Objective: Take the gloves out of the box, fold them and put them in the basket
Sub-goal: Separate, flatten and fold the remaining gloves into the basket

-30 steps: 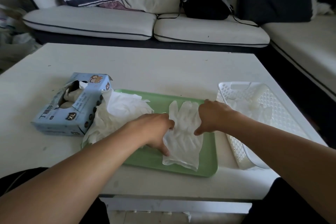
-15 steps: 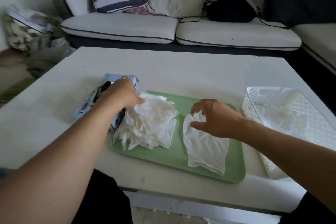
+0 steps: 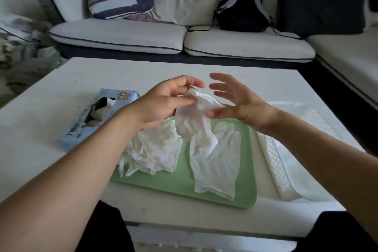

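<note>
My left hand [image 3: 163, 101] pinches a white glove [image 3: 192, 120] by its top and holds it in the air above the green tray [image 3: 176, 186]. The glove hangs down toward the tray. My right hand [image 3: 235, 100] hovers just right of it with fingers spread, the thumb close to the glove. A second white glove [image 3: 216, 161] lies flat on the right half of the tray. A loose pile of gloves [image 3: 155, 149] sits on the tray's left half. The light blue glove box [image 3: 98, 116] stands left of the tray with its top opening torn. The white basket [image 3: 286, 161] is right of the tray.
All of this rests on a white low table [image 3: 61, 80]. Behind the table is a white sofa [image 3: 122, 35] with cushions and a black backpack [image 3: 241, 12]. Bags and clutter lie on the floor at the far left.
My left hand has left the box and pile and risen with a glove pinched in it. My right hand has lifted off the flat glove and opened beside the raised one.
</note>
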`<state>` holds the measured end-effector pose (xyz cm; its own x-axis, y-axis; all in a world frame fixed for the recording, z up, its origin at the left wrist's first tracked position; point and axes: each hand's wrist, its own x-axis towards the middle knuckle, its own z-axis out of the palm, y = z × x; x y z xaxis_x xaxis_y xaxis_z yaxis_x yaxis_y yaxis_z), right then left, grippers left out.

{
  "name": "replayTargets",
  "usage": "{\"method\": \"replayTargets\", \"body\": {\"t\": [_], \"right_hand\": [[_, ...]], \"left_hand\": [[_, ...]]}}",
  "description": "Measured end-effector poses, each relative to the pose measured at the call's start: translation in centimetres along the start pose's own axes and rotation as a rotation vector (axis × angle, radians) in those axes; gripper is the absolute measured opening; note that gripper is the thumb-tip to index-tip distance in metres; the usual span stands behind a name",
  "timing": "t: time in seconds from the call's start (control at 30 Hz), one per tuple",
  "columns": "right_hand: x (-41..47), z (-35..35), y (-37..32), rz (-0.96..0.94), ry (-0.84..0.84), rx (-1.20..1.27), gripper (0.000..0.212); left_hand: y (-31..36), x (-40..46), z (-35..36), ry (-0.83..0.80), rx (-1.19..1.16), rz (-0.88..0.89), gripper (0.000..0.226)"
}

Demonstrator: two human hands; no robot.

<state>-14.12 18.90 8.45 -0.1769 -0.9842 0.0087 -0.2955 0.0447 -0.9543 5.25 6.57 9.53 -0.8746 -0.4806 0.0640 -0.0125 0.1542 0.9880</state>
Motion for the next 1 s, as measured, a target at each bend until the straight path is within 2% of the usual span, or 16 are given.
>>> {"method": "replayTargets", "body": {"t": [0.07,0.1,0.13,0.2,0.27,0.33,0.37,0.43,0.47,0.5,0.63,0.73,0.87,1.0], "right_hand": [[-0.5,-0.7,-0.6,0.042,-0.143,0.157,0.056],[-0.8,-0.9,-0.9,0.053,-0.140,0.158,0.038],[-1.0,-1.1,-0.9,0.058,-0.095,0.122,0.025],[-1.2,-1.8,-0.7,0.074,0.027,0.043,0.015],[-1.2,-2.8,-0.7,0.082,0.077,0.028,0.016],[-1.4,-3.4,-0.4,0.114,0.032,0.011,0.019],[-1.5,-3.4,-0.1,0.131,-0.020,-0.028,0.028],[-1.8,-2.5,0.5,0.133,-0.111,-0.188,0.062],[-2.0,-1.7,0.8,0.111,-0.127,-0.261,0.073],[-1.9,-0.9,1.0,0.078,-0.125,-0.304,0.073],[-1.5,0.4,0.8,-0.058,0.049,-0.296,0.037],[-1.1,-0.1,0.7,-0.114,0.107,-0.269,0.016],[-1.1,-1.0,0.7,-0.040,0.152,-0.186,0.014],[-1.4,-1.6,0.7,0.044,-0.018,0.002,0.031]], "left_hand": [[-0.4,0.4,0.5,-0.027,0.007,-0.007,0.029],[-0.7,0.7,0.6,-0.023,0.037,-0.009,0.029],[-0.9,0.9,0.7,-0.024,0.072,-0.016,0.029],[-1.2,1.2,0.7,-0.029,0.186,-0.055,0.030],[-1.5,1.2,0.6,-0.034,0.299,-0.107,0.037],[-1.6,1.2,0.9,-0.018,0.307,-0.138,0.039],[-1.6,1.3,1.2,-0.007,0.275,-0.136,0.037],[-1.3,1.4,2.0,0.016,0.187,-0.130,0.032],[-1.1,1.6,2.4,0.032,0.156,-0.128,0.029],[-1.0,1.6,2.7,0.057,0.137,-0.121,0.027],[-1.1,2.0,4.0,0.228,0.126,-0.065,0.028],[-1.5,2.1,4.1,0.303,0.099,-0.091,0.018],[-1.4,1.9,3.7,0.312,0.063,-0.112,0.018],[-0.9,1.9,4.3,0.310,-0.089,-0.151,0.022]]}}
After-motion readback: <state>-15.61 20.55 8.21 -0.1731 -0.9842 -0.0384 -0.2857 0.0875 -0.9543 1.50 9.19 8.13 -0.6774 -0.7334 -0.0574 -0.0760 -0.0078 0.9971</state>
